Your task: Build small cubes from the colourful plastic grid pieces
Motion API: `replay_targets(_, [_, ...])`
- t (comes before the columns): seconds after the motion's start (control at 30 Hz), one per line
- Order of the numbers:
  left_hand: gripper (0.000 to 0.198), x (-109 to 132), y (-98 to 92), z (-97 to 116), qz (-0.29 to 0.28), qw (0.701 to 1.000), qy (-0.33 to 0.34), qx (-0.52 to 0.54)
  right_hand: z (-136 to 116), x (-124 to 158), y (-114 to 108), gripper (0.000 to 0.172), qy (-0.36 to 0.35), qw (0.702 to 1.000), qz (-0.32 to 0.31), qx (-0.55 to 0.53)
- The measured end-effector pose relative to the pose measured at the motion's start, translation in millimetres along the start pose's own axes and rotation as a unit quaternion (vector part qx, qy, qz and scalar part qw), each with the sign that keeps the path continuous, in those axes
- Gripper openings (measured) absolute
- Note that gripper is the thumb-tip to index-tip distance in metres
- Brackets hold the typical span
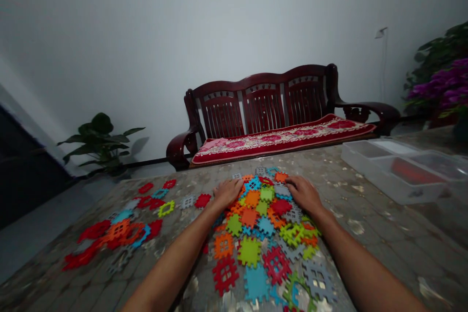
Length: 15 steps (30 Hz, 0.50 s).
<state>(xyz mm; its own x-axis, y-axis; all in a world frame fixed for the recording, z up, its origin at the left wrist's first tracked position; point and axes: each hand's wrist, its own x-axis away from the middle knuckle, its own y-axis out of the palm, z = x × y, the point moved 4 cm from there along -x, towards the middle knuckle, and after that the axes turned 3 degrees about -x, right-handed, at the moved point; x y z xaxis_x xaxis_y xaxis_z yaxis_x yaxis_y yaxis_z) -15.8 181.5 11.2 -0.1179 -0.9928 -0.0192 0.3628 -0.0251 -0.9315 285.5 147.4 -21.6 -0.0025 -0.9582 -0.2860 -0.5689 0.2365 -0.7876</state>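
Head view: my left hand (228, 192) and right hand (304, 194) flank the heap of toothed pieces (266, 226) near the far edge of the table (365, 204), fingertips unclear, so I cannot tell whether either grips; step judged as handling the heap two-sided, next move calling for low, even fingers.

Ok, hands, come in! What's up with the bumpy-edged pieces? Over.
Left hand and right hand: at opposite sides of the colourful pieces. Some overlapping. Clear box off right, beyond the right hand.
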Motion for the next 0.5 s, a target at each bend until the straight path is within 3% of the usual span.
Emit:
replay_targets(0.13, [0.055,18.8,-18.3,-16.2,0.027,0.998,0.028,0.046,4.8,-0.8,1.2,0.039,-0.011,1.000,0.008,-0.003])
replay_targets(0.23, [0.058,28.1,-39.1,-48.0,0.064,0.996,0.006,0.068,7.9,-1.6,2.4,0.040,-0.018,1.000,0.013,-0.002])
replay_targets(0.37, [0.053,37.7,-76.5,-118.2,0.116,0.989,-0.089,0.012,11.6,-2.2,4.0,0.039,-0.024,0.999,0.021,0.001])
replay_targets(0.5, [0.061,50.7,-110.0,-195.4,0.141,0.961,-0.214,-0.101,13.8,-1.9,4.8,0.040,-0.025,0.999,0.032,0.004])
